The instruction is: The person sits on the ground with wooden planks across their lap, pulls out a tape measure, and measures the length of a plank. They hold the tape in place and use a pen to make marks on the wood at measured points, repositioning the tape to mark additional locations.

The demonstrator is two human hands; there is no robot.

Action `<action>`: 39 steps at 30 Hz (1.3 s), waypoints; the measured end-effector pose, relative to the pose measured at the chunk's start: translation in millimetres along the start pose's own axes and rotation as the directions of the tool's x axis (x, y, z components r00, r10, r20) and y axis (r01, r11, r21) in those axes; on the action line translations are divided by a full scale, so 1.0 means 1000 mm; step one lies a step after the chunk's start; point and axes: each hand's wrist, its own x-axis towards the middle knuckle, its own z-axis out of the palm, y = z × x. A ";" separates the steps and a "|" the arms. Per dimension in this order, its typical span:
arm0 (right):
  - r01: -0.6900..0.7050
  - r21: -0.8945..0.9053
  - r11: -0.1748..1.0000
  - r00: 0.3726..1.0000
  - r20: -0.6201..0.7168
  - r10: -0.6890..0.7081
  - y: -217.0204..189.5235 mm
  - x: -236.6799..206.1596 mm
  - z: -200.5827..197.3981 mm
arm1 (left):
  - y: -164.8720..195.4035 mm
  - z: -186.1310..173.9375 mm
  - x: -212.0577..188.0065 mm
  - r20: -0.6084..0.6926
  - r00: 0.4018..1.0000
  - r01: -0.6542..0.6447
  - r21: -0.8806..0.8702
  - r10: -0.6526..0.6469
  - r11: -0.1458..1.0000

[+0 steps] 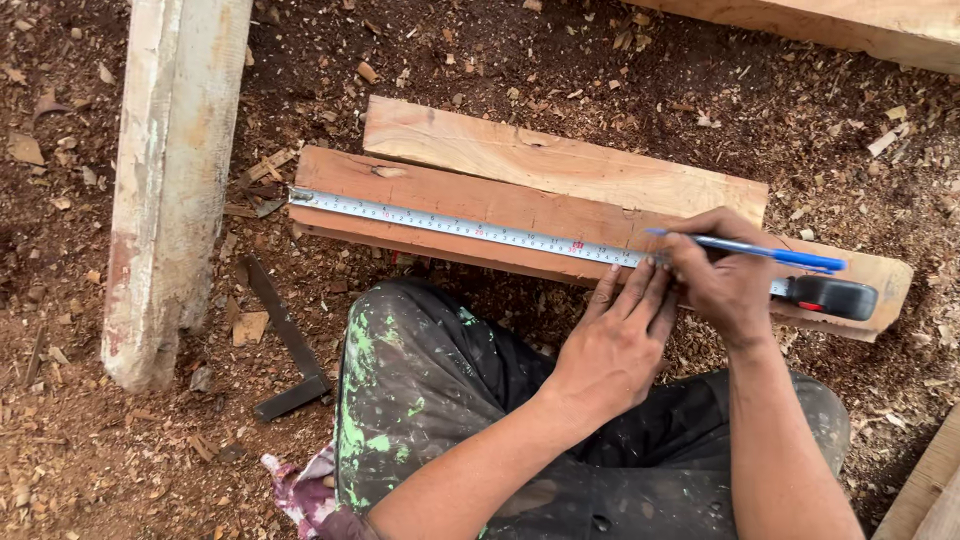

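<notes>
While the left hand [612,345] lies spread, pinning the tape [470,229] flat on the plank [440,195], the right hand [722,275] pinches a pen [760,252] at mid-frame.

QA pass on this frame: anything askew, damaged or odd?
Nothing stands out. The steel tape measure lies flat along the reddish wooden board, left hand pinning it, right hand marking with a blue pen. Wood chips litter the dirt ground.
</notes>
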 end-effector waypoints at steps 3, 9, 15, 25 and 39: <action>0.099 -0.002 0.995 0.995 -0.003 -0.099 -0.025 0.001 -0.001 | -0.001 0.002 -0.001 -0.028 0.999 -0.012 0.078 0.015 0.997; 0.336 -0.254 0.907 0.915 0.315 -0.251 -0.085 0.030 0.042 | -0.004 0.013 -0.010 -0.049 0.999 0.003 -0.078 -0.007 0.997; 0.325 -0.110 0.939 0.936 0.178 -0.303 -0.092 0.023 0.039 | -0.006 0.019 -0.007 -0.140 0.990 0.001 -0.063 -0.009 0.998; 0.219 -0.099 0.971 0.975 -0.014 -0.222 -0.032 -0.016 0.001 | -0.004 0.010 -0.006 -0.116 0.993 0.000 0.108 0.013 0.994; 0.012 0.348 0.938 0.999 -0.045 0.004 0.005 -0.011 0.017 | -0.008 -0.001 -0.001 -0.055 0.998 -0.015 -0.004 0.015 1.000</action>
